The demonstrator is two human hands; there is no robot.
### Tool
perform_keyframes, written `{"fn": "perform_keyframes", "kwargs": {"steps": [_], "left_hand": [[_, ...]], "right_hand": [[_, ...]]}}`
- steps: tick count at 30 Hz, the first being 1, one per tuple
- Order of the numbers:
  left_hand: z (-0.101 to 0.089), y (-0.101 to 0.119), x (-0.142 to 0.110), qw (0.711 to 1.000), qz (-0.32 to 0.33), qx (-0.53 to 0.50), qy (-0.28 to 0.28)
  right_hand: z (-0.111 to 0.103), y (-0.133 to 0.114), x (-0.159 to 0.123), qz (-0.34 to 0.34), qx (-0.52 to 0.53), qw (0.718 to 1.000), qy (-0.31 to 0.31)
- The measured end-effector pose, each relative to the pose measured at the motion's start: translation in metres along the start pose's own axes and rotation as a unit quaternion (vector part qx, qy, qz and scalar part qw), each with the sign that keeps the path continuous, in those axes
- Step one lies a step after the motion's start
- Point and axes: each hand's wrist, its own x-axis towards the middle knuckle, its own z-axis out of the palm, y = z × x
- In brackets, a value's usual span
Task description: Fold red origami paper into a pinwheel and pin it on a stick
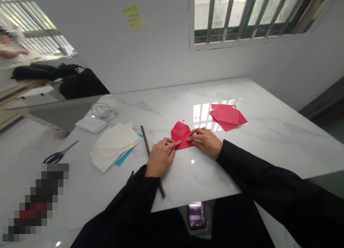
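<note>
A folded red paper (180, 130) lies flat on the white marbled table, its top edge angled to a blunt point. My left hand (160, 156) grips its lower left side, index finger stretched along the edge and thumb tucked close. On the right side, my right hand (206, 142) has its fingers bent together and pressed onto the paper's edge. Beneath my left wrist passes a thin brown stick (145, 137), partly hidden by the hand and sleeve. Several loose red sheets (227, 118) lie overlapping beyond my right hand.
Left of the stick are fanned white sheets (115, 141) with a blue sheet (124, 157) under them. Farther left are scissors (55, 157), a white box (91, 125) and a coiled cable (107, 112). A phone (197, 215) is below the table edge. Another person's hand (15, 53) shows upper left.
</note>
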Motion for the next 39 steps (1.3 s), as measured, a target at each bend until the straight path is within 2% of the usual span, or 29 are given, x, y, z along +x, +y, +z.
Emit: {"fn": "perform_keyframes", "kwargs": {"steps": [3,8,14,17,20,25,29,34,39], "left_hand": [[0.000,-0.001,0.000,1.000,0.005,0.005,-0.002],[-0.006,0.003,0.002,0.999,0.013,0.047,-0.012],[-0.011,0.025,-0.017,0.985,0.050,0.166,-0.010],[-0.005,0.041,-0.029,0.979,0.079,0.189,-0.002],[0.004,0.050,-0.034,0.979,0.077,0.189,0.008],[0.022,0.047,-0.032,0.979,0.112,0.172,-0.003],[0.026,0.042,-0.032,0.983,0.079,0.161,-0.024],[0.017,0.046,-0.036,0.983,0.038,0.171,-0.052],[0.019,0.043,-0.045,0.987,-0.002,0.160,-0.019]], "right_hand": [[0.001,0.006,-0.001,-0.028,0.000,1.000,0.007],[0.004,0.008,-0.001,-0.033,-0.001,0.999,0.016],[0.005,0.007,0.000,-0.025,-0.007,1.000,0.015],[0.005,0.006,0.000,-0.022,-0.009,1.000,0.016],[0.005,0.005,0.000,-0.022,-0.012,0.999,0.020],[0.005,0.004,0.000,-0.018,-0.017,0.999,0.021],[0.003,0.001,-0.001,-0.012,-0.022,1.000,0.013],[0.000,-0.002,-0.001,0.003,-0.027,1.000,0.003],[-0.001,-0.003,-0.001,0.003,-0.026,1.000,0.000]]}}
